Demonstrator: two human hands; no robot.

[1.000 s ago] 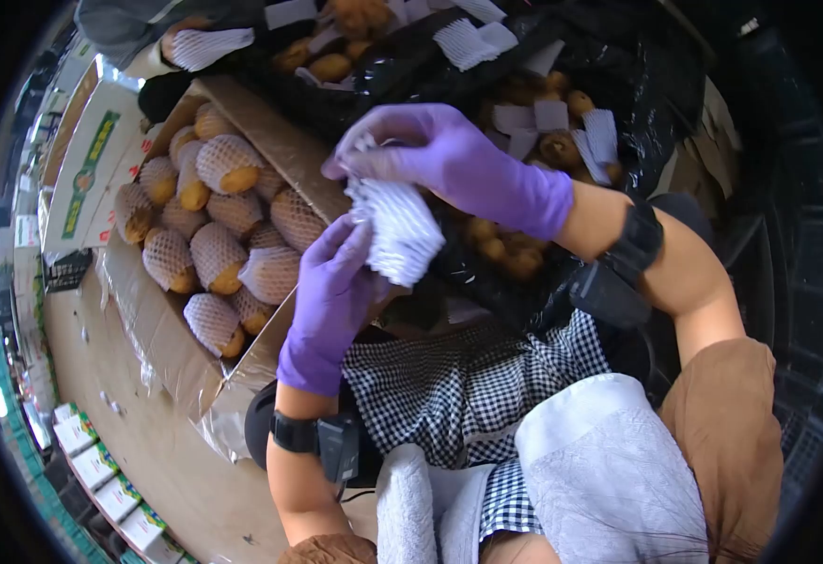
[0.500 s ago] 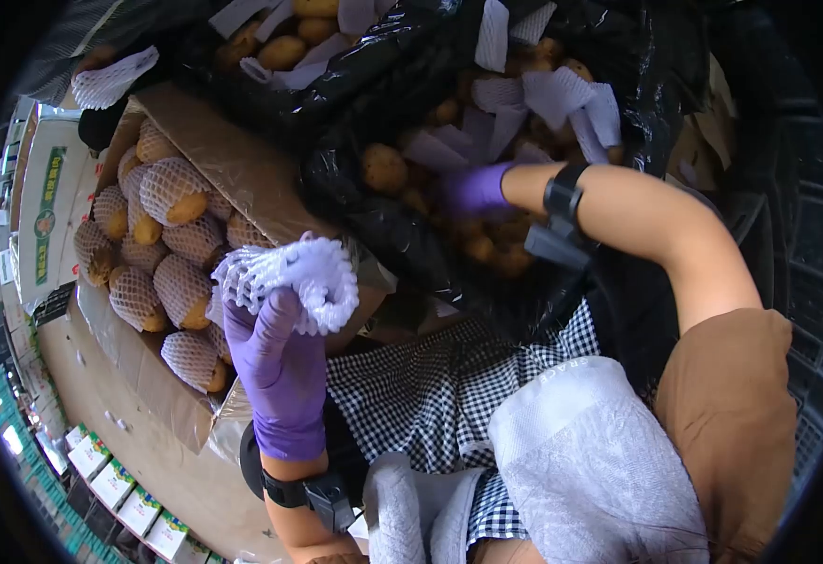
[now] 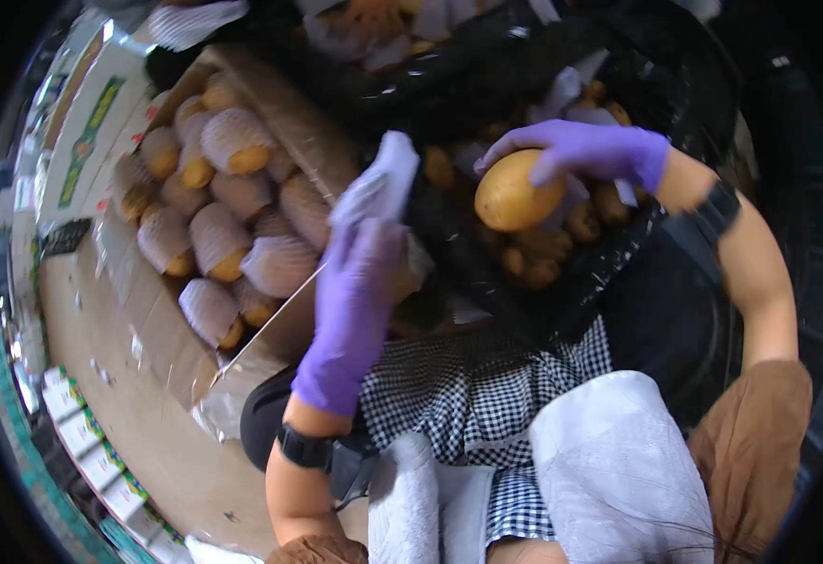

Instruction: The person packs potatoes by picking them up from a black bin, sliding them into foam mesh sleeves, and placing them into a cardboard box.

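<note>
Right hand [image 3: 585, 150] lifted fruit [image 3: 515, 192] from black bag [image 3: 524, 75], netted fruit boxed [image 3: 214, 202]

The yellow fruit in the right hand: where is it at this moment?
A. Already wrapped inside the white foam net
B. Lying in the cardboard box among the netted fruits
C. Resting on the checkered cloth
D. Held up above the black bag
D. The right hand grips the bare yellow fruit over the black bag, while the left hand holds the white foam net apart from it, beside the cardboard box.
</note>
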